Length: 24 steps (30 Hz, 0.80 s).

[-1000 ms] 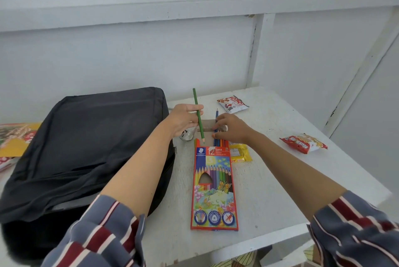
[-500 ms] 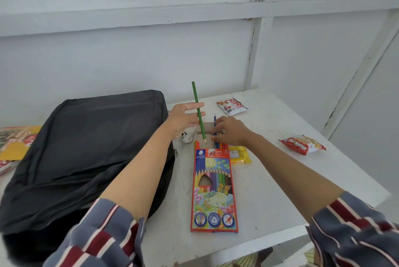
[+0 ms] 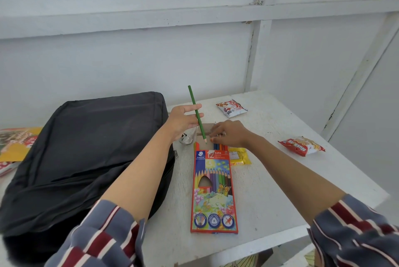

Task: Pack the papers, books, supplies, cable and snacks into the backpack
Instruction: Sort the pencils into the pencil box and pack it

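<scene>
A black backpack (image 3: 82, 154) lies flat on the left of the white table (image 3: 269, 191). Beside it lies an orange box of coloured pencils (image 3: 213, 191), its top flap open. My left hand (image 3: 183, 120) holds a green pencil (image 3: 197, 113) upright, tip down over the box mouth. My right hand (image 3: 228, 133) rests on the pencils sticking out of the box top, fingers pinching them. A yellow snack packet (image 3: 240, 156) lies just right of the box. A white-red snack (image 3: 232, 108) is at the back, a red one (image 3: 302, 146) at the right.
Colourful books (image 3: 15, 148) lie at the far left, partly under the backpack. A small grey crumpled thing (image 3: 186, 138) sits between backpack and box. White walls close in behind and to the right; the table edge runs near the box's bottom.
My left hand has lifted the green pencil slightly and loosened its fingers around it. My right hand stays at the box mouth on the pencils.
</scene>
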### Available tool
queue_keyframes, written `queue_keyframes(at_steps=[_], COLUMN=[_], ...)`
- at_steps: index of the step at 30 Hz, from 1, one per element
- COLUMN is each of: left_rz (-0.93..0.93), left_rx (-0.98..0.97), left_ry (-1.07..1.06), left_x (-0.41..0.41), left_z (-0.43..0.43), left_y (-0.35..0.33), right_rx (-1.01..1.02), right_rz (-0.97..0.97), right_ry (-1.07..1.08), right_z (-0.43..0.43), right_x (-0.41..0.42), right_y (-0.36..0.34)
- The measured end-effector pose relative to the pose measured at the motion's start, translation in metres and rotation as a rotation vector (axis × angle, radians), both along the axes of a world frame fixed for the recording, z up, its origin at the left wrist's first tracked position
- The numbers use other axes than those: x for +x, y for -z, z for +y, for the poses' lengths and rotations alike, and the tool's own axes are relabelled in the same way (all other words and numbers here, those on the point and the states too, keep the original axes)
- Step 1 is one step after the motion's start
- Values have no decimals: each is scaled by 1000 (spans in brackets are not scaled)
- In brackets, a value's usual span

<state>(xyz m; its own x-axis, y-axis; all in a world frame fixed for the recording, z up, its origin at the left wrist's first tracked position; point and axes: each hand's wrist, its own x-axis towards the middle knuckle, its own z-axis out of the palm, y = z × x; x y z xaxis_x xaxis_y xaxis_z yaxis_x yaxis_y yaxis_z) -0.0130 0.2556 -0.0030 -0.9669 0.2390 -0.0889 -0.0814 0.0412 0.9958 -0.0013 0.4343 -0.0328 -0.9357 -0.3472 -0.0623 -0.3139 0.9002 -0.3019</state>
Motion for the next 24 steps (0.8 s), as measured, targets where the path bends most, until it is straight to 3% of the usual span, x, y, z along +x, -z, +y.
queue_keyframes(at_steps=[3, 6, 9, 24], left_rz=[-6, -13, -22, -59], left_rx=[11, 7, 9, 40], left_ry=[-5, -19, -32, -85], left_x=[1, 1, 1, 2], left_z=[0, 1, 1, 4], left_y=[1, 1, 1, 0], right_rx=[-119, -15, 39, -161], right_rz=[35, 79, 56, -87], right_ry=[47, 17, 15, -136], right_z=[-1, -2, 0, 6], right_x=[3, 1, 2, 7], right_y=[-5, -5, -1, -6])
